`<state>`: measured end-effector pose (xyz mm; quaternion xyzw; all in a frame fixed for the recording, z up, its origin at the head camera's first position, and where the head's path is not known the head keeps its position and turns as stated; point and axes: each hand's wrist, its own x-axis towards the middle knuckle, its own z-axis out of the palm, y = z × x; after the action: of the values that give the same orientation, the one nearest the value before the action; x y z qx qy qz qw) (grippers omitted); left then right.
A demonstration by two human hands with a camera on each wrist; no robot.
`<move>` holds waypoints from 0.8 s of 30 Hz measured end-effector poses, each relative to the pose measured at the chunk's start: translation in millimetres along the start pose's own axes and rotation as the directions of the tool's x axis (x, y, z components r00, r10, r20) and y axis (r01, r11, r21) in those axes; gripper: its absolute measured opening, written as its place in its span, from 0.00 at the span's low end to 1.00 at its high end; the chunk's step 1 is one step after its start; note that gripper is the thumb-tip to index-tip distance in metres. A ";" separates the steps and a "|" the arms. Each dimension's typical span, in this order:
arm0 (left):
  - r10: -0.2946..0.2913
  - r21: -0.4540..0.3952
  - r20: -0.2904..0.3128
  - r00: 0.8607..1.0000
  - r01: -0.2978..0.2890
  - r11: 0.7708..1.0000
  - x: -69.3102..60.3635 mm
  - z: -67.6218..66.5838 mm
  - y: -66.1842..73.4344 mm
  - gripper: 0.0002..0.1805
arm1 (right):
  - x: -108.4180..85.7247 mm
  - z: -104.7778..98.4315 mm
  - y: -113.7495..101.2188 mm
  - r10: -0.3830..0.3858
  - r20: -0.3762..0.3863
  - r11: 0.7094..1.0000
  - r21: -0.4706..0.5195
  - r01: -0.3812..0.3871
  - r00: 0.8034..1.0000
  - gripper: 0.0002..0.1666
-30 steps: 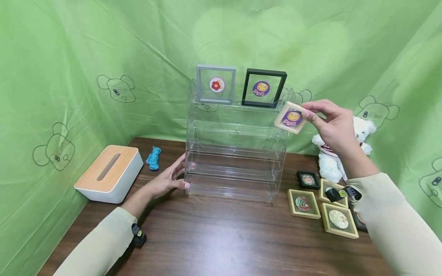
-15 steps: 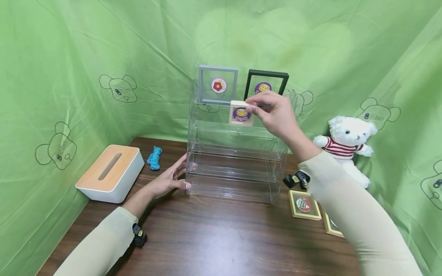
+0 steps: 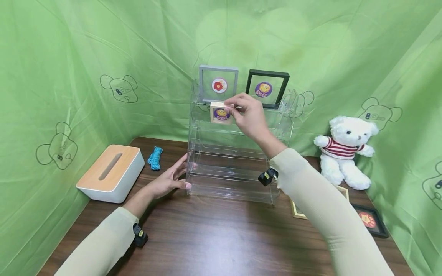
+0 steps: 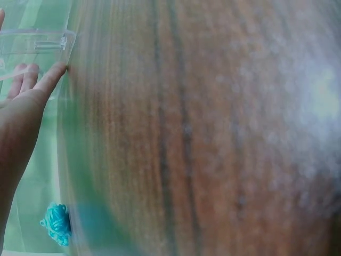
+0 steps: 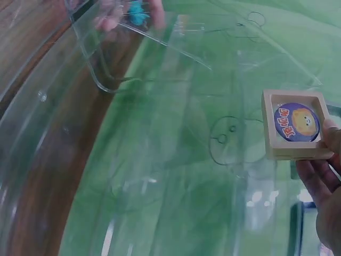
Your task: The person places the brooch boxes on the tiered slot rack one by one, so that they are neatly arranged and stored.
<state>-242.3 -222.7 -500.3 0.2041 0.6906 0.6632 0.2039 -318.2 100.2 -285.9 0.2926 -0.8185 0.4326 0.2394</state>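
In the head view, the right hand (image 3: 250,117) pinches a small frame (image 3: 220,113) at twelve o'clock; the left hand (image 3: 167,182), spread wide, touches the clear rack (image 3: 229,188) at eight. Left wrist: blue string (image 4: 57,224) at eight. Right wrist: frame at three.

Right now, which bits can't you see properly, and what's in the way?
Head view: the picture in the yellow frame nearest the clear stand, hidden by the right sleeve.
Head view: the right side of the small wooden frame, partly covered by the right hand.
Left wrist view: part of the left hand, cut off by the left edge.
Left wrist view: the table, blurred.
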 end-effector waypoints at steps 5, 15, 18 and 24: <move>-0.009 0.004 -0.006 1.000 0.009 1.000 0.9 0.3 -0.3 0.67 | -2.2 14.1 2.1 -0.056 0.009 0.998 -0.016 0.056 0.998 0.08; -0.002 0.005 -0.002 1.000 0.002 1.000 1.0 1.2 0.2 0.67 | -8.6 25.4 3.9 -0.119 0.015 0.992 -0.051 0.119 0.993 0.07; 0.002 -0.004 -0.001 1.000 -0.002 1.000 1.3 1.1 -0.2 0.67 | -8.0 24.2 3.8 -0.149 0.024 0.986 -0.069 0.151 0.989 0.08; 0.018 -0.004 0.003 1.000 -0.018 1.000 0.8 0.9 -1.5 0.66 | -8.3 15.3 2.5 -0.164 0.019 0.984 -0.063 0.165 0.986 0.11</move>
<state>-242.5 -221.6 -501.8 0.2112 0.6871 0.6660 0.1994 -316.1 90.6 -300.5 0.3541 -0.8067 0.3830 0.2779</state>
